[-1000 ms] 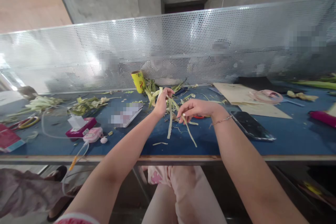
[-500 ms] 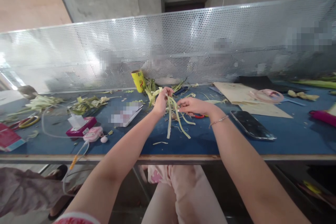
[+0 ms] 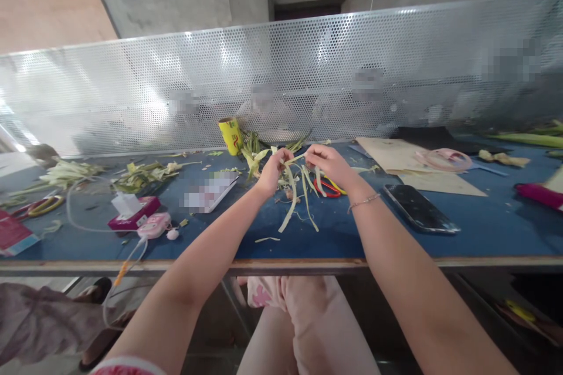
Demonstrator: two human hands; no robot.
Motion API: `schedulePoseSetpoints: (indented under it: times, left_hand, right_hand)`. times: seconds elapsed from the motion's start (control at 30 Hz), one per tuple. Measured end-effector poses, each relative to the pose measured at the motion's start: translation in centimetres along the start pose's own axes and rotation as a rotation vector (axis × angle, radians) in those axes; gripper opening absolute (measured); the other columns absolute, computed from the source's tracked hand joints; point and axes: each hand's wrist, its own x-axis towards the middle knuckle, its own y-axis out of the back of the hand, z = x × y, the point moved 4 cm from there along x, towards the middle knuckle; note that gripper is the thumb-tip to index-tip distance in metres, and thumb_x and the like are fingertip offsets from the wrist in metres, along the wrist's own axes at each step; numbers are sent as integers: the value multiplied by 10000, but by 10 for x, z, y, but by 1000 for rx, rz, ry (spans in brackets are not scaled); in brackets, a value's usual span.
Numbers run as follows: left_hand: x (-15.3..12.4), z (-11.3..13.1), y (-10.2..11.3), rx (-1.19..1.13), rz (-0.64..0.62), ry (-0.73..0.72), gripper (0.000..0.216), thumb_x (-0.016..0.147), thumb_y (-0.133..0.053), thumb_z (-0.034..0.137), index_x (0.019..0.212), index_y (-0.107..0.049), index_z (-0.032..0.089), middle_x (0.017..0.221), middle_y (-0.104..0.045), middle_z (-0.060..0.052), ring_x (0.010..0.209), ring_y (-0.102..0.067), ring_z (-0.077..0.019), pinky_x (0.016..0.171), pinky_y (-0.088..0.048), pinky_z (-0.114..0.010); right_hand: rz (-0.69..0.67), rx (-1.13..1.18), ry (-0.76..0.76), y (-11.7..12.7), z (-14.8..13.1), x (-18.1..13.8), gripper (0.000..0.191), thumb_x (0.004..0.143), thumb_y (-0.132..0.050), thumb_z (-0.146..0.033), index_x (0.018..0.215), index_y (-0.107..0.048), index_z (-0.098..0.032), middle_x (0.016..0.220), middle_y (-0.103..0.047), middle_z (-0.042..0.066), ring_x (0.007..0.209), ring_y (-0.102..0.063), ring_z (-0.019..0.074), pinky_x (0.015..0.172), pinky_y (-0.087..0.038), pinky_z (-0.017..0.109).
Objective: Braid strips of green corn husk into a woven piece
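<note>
Long pale green plant-leaf strips [image 3: 291, 202] hang from my left hand [image 3: 273, 171], whose fingers are closed around their upper ends. My right hand [image 3: 329, 164] pinches the end of one strip, which stretches between the two hands. Several other strips dangle over the table with loose tips. Under my right hand lie scissors [image 3: 331, 190] with red and yellow handles. Behind my left hand is a heap of pale green leaves [image 3: 254, 161], partly hidden by the hand.
A dark phone [image 3: 420, 209] lies right of my right forearm, near brown paper sheets [image 3: 444, 181]. On the left are a pixelated flat object [image 3: 213, 192], a tissue pack [image 3: 134, 211] and a pink charger [image 3: 153, 226]. A yellow roll [image 3: 231, 136] stands before the perforated metal screen [image 3: 299, 58].
My right hand has moved up and away from the hanging strips and now pinches one, drawn taut from my left hand. More of the scissors shows. My left hand stays nearly still.
</note>
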Motion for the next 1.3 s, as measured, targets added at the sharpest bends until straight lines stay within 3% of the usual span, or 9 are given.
schedulePoseSetpoints:
  times: [0.13,0.27,0.4,0.53,0.7,0.87,1.07,1.23,1.3]
  left_hand:
    - [0,-5,-3,22,-39,52,292,855,-455,187,581,-554,168,610,-517,-16,614,-472,-113,612,-398,-213]
    - [-1,-8,-5,37,-105,76,315,874,-427,226,599,-567,159,628,-551,-29,602,-478,-114,603,-394,-222]
    - [-1,-16,-4,34,-119,169,344,888,-414,298,611,-560,157,600,-544,-28,533,-440,-101,548,-360,-230]
    - [-5,-20,-7,20,-216,250,303,850,-475,304,592,-529,155,544,-459,-7,475,-373,-83,502,-329,-229]
    - [-12,-15,-15,18,-368,248,297,811,-480,235,529,-479,141,517,-348,7,454,-305,-64,446,-251,-209]
    - [-15,-11,-19,-77,-391,328,174,731,-535,183,581,-457,145,505,-245,56,433,-242,-44,441,-234,-177]
    - [-15,-12,-23,-40,-491,313,69,625,-481,133,562,-453,139,485,-269,44,433,-229,-45,429,-200,-165]
    - [-16,-12,-23,-6,-559,281,32,598,-461,139,575,-482,140,478,-307,30,437,-248,-59,429,-252,-174]
    - [-17,-12,-23,6,-564,283,27,589,-458,135,583,-483,142,480,-310,30,440,-247,-60,431,-257,-174]
  right_hand:
    - [152,-83,26,3,1,2,247,881,-483,-425,836,-574,-200,777,-547,24,739,-493,164,717,-383,302]
    - [185,-216,156,4,1,3,276,915,-450,-401,944,-647,-210,905,-585,66,878,-527,200,819,-404,346]
    - [226,-418,279,6,4,5,277,916,-476,-376,1012,-710,-263,869,-512,62,890,-488,210,875,-381,401]
    - [290,-505,278,9,9,4,265,892,-528,-358,1064,-717,-288,805,-422,40,797,-446,196,789,-394,383]
    - [279,-410,243,7,6,3,261,887,-540,-348,1043,-729,-258,766,-455,34,735,-470,178,743,-412,352]
    - [385,-392,211,8,8,3,236,859,-579,-343,953,-752,-212,709,-551,36,650,-492,158,669,-423,321]
    - [420,-442,213,8,10,4,195,830,-611,-320,872,-765,-210,716,-639,45,638,-540,151,623,-430,295]
    - [503,-510,180,11,9,3,153,786,-661,-325,827,-770,-226,781,-636,54,670,-554,157,626,-437,305]
    - [469,-500,169,10,9,3,153,789,-655,-306,836,-771,-219,748,-648,52,674,-575,166,635,-445,309]
